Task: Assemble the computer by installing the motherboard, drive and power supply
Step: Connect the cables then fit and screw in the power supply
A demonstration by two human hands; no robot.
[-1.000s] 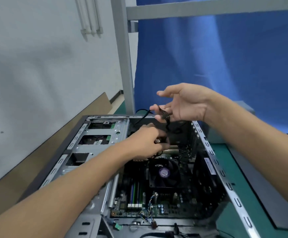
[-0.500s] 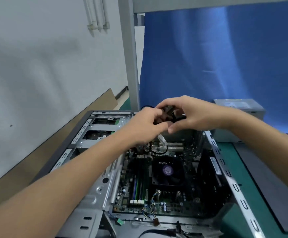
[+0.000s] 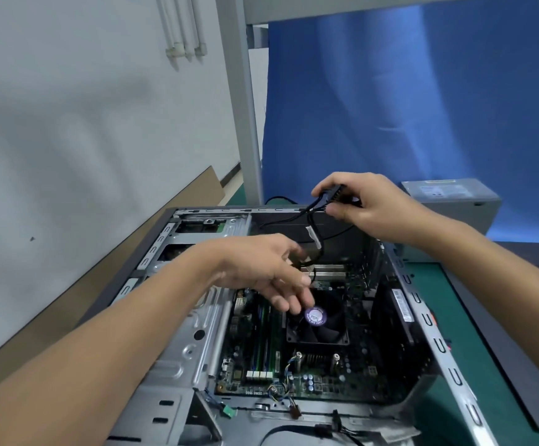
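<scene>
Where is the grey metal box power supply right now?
Head view, upper right: the grey metal power supply sits outside the open steel computer case, past its far right corner, behind the right hand.

Blue curtain (image 3: 422, 91) from twelve to three o'clock, plain, with darker folds. At ten o'clock the wall (image 3: 68, 107) is pale grey-white and the pipes (image 3: 181, 27) are white. Brown cardboard (image 3: 101, 284) sits at nine. The computer case (image 3: 171, 365) shows bare silver-grey metal, and the motherboard (image 3: 326, 381) is dark green. Its memory slots (image 3: 265, 333) are striped green and blue. Black fan (image 3: 323, 329) at centre, with a round purple sticker (image 3: 315, 315). The connector (image 3: 334, 194) and cables (image 3: 313, 220) are black. Light grey power supply (image 3: 451, 201) at two, green mat (image 3: 474, 349) at four.
</scene>
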